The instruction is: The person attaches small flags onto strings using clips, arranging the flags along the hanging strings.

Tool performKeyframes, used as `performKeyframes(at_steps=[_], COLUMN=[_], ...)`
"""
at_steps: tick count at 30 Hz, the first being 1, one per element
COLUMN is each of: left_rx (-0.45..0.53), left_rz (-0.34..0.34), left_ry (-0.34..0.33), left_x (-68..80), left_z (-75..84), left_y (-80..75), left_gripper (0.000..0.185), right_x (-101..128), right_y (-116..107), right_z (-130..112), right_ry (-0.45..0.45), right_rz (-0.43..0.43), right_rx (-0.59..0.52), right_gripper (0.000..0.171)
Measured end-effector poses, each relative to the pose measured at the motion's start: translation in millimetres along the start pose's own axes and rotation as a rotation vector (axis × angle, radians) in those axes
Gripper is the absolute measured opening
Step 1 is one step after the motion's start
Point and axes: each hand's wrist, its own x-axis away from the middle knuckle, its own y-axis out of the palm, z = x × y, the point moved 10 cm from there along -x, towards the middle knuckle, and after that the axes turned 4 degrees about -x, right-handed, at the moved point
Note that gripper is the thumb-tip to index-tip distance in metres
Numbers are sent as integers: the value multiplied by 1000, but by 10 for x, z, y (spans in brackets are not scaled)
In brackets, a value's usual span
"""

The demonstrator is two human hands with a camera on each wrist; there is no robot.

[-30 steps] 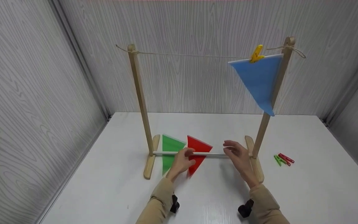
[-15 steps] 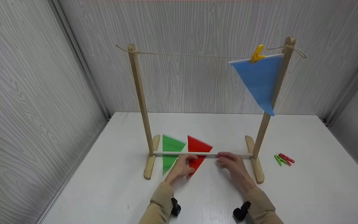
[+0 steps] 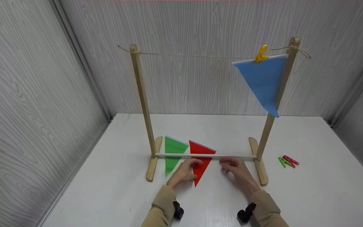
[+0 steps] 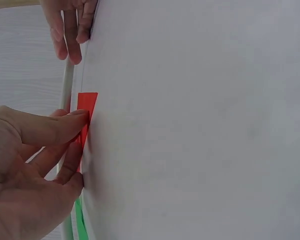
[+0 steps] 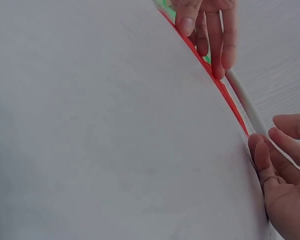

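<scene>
Since half a second ago, the red flag (image 3: 200, 164) has slid a little toward the person, and its tip now pokes out below the left hand (image 3: 186, 171). Both hands have pulled back a bit from the white rod (image 3: 228, 156).

The left hand pinches the red flag between thumb and fingers; the left wrist view shows the fingers (image 4: 60, 127) curled on its red edge (image 4: 85, 117). The red flag lies flat on the white table (image 3: 310, 195), partly under the rod, at 6 o'clock from the middle of the wooden stand (image 3: 142, 104).

The right hand (image 3: 236, 168) sits at 3 o'clock from the red flag, just beside it, with loose fingers and nothing in them.

A green flag (image 3: 172, 153) lies at 9 o'clock from the red one. A blue flag (image 3: 263, 82) hangs from the string (image 3: 191, 56) at 1 o'clock, held by a yellow clip (image 3: 261, 54). A green clip (image 3: 282, 162) and a red clip (image 3: 290, 160) lie at 3 o'clock, well apart from the hands.
</scene>
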Motion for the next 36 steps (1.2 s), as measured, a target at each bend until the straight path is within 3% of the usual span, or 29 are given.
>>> performKeyframes(at_steps=[10, 20, 36], left_rx=[-48, -42, -60], left_rz=[-102, -156, -171], left_ry=[-5, -114, -39], left_x=[0, 47, 27], left_z=[18, -46, 4], left_y=[102, 152, 179], left_gripper=[56, 70, 64], right_x=[15, 27, 15], right_y=[3, 17, 31], right_z=[40, 31, -37], right_ry=[-1, -6, -78], right_rz=[23, 28, 14], right_rx=[137, 157, 228], right_gripper=[38, 40, 39])
